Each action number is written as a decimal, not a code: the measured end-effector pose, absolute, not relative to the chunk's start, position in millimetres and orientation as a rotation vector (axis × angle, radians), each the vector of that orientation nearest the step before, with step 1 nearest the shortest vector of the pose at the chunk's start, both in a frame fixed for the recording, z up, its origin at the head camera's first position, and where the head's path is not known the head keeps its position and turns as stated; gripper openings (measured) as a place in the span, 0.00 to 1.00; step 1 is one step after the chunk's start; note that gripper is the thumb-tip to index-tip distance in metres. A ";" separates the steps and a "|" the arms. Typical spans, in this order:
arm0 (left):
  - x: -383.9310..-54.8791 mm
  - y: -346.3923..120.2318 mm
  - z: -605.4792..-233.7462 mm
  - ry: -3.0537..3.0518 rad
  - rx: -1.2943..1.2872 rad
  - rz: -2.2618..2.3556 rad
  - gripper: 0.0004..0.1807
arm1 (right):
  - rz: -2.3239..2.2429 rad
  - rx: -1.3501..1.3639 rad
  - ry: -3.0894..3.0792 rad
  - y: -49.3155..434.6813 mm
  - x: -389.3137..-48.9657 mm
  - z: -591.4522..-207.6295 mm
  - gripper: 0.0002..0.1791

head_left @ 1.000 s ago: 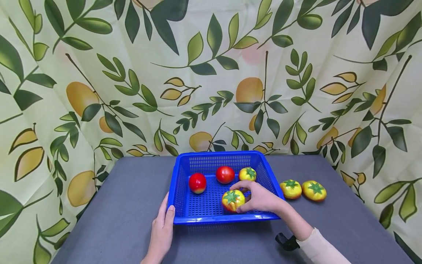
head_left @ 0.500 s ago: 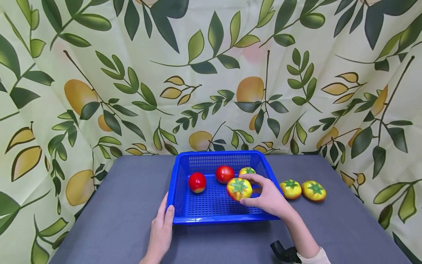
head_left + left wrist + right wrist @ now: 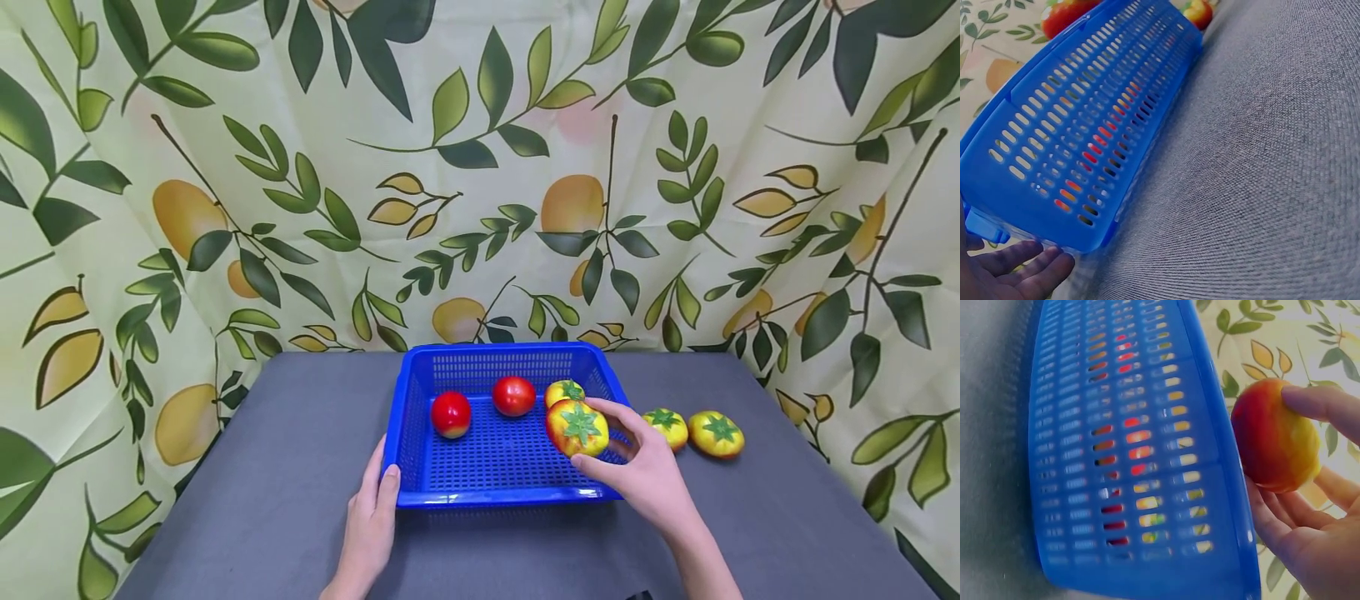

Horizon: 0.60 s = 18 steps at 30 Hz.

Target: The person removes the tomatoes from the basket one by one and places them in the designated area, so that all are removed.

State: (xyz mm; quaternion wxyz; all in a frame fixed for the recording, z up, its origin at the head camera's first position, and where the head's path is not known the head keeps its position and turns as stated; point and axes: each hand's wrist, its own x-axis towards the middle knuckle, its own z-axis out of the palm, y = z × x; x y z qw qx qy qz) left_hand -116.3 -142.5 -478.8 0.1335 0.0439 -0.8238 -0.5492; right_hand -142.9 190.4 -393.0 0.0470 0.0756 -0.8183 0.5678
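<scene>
In the head view my right hand [image 3: 645, 467] holds a yellow-and-red tomato [image 3: 579, 428] with a green star-shaped top, above the right part of a blue plastic basket [image 3: 502, 500]. The right wrist view has this tomato [image 3: 1275, 434] between thumb and fingers, beside the basket's rim [image 3: 1225, 425]. My left hand [image 3: 367, 521] grips the basket's left edge, thumb over the rim and fingers along the outside. Inside the basket lie two red tomatoes, one at left [image 3: 451, 414] and one further back [image 3: 513, 396]. A yellow tomato [image 3: 562, 390] sits behind the held one, partly hidden.
Two more yellow tomatoes, the nearer [image 3: 667, 427] partly behind my right hand and the other [image 3: 716, 434] further right, lie on the grey cloth-covered table [image 3: 300, 433]. A leaf-printed curtain [image 3: 480, 183] hangs behind and at both sides.
My right hand has lifted the tomato from low in the basket and carried it up and to the right. The left hand stays at the basket's edge.
</scene>
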 end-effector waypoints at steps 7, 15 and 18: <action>-116.8 -142.8 -480.1 -2.383 0.122 -1.579 0.29 | 1.591 0.100 -2.501 202.4 -129.8 -393.7 0.38; -116.2 -143.2 -478.9 -2.403 0.142 -1.591 0.31 | 1.575 -0.003 -2.460 210.2 -121.1 -400.3 0.40; -116.6 -142.6 -478.6 -2.406 0.133 -1.592 0.31 | 1.535 -0.046 -2.450 214.6 -119.4 -403.0 0.40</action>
